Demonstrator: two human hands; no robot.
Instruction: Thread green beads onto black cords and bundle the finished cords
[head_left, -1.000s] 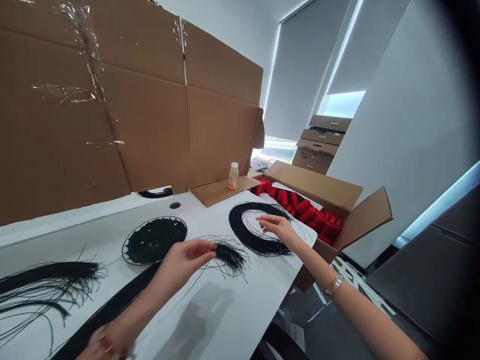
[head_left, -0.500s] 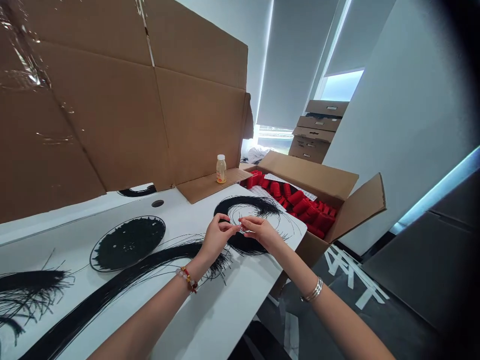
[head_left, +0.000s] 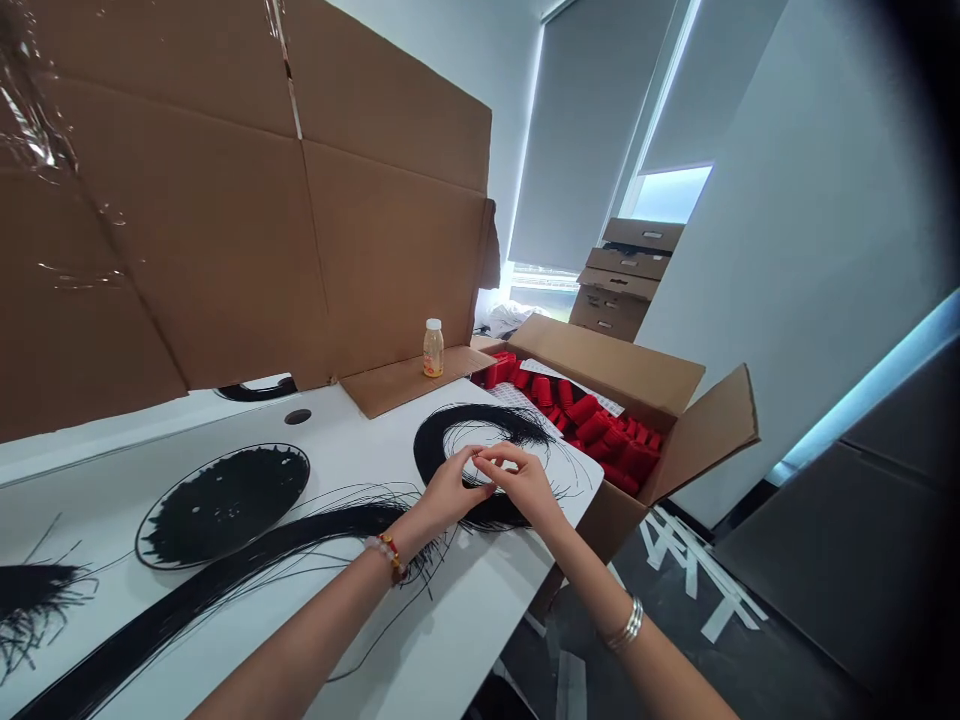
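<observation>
My left hand [head_left: 451, 487] and my right hand [head_left: 519, 480] meet above the table, thumbs and fingertips pinched together. Between them is a thin dark strand, mostly hidden by the fingers. One long thin black strand [head_left: 390, 628] trails from below my left hand toward the front of the white table [head_left: 420, 650]. Behind my hands lies a coiled bundle of black hair-like strands [head_left: 431, 445]. A long, straighter black bundle [head_left: 247, 575] runs from the lower left to beneath my left wrist, its frayed end there. A round dish [head_left: 225, 505] with black material sits farther left.
A cardboard box [head_left: 600, 355] of red cylindrical pieces [head_left: 589, 415] adjoins the table's right end. A capped bottle [head_left: 433, 350] stands on a cardboard flap before a tall cardboard sheet [head_left: 390, 250]. Stacked boxes [head_left: 622, 270] stand by the window; white strips [head_left: 697, 570] lie on the floor.
Both hands have come closer together, fingertips now overlapping. A long strand now trails from below my left hand across the tabletop. The view has shifted slightly.
</observation>
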